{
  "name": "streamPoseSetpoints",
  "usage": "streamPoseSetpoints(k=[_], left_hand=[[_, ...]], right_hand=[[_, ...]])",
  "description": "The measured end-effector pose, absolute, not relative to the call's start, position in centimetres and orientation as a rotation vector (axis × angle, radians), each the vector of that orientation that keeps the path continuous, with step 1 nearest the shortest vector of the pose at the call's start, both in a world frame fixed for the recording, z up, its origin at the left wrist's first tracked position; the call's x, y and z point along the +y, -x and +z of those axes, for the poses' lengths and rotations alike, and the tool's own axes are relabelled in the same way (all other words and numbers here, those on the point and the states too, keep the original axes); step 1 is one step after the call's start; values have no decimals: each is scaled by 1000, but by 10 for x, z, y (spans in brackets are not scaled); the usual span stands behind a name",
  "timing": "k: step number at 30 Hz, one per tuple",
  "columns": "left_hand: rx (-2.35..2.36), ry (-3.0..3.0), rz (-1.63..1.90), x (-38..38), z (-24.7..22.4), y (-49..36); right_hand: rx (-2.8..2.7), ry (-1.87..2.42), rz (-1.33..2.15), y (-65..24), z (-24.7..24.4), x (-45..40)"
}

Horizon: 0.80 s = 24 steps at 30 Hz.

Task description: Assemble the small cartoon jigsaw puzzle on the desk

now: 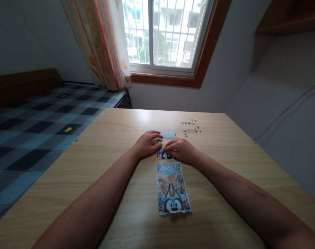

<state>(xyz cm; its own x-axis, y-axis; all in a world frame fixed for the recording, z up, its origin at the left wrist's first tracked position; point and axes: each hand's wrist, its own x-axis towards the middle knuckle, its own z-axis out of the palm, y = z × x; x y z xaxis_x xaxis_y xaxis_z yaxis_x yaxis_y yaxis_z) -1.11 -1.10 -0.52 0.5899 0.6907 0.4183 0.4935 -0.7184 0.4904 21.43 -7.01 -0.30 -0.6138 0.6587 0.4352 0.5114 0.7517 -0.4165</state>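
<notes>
A partly joined jigsaw puzzle [164, 155] lies on the wooden table, with a light-blue top strip [168, 135] and a dark-blue lower part. My left hand [147, 144] rests along the puzzle's left edge, its fingers curved and apart. From the right, my right hand [182, 149] reaches over the puzzle's middle, thumb and fingers pinched on a small puzzle piece [174, 149] that is mostly hidden. Just nearer to me lies a printed Bluey picture sheet [172, 186], showing a crowd of characters and a large blue dog face. Both hands cover parts of the puzzle.
Several loose puzzle pieces [192, 128] are scattered towards the far right of the wooden table [116, 138]. A bed with a checked cover [48, 121] stands on the left. Beyond the table are a curtain [102, 45] and a barred window [170, 34].
</notes>
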Motion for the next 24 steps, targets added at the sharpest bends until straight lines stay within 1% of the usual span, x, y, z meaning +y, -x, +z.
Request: streamPoseSetpoints(k=[14, 17, 20, 24], left_hand=[[924, -2495, 823, -9, -6, 11], [922, -2500, 840, -9, -6, 12], [951, -2531, 813, -10, -4, 12], [1008, -2591, 745, -14, -1, 11]], right_hand=[[-2442, 889, 216, -217, 3, -73], [-2215, 935, 37, -224, 6, -68], [-1883, 1073, -170, -241, 12, -59], [-1622, 1288, -336, -279, 13, -43]])
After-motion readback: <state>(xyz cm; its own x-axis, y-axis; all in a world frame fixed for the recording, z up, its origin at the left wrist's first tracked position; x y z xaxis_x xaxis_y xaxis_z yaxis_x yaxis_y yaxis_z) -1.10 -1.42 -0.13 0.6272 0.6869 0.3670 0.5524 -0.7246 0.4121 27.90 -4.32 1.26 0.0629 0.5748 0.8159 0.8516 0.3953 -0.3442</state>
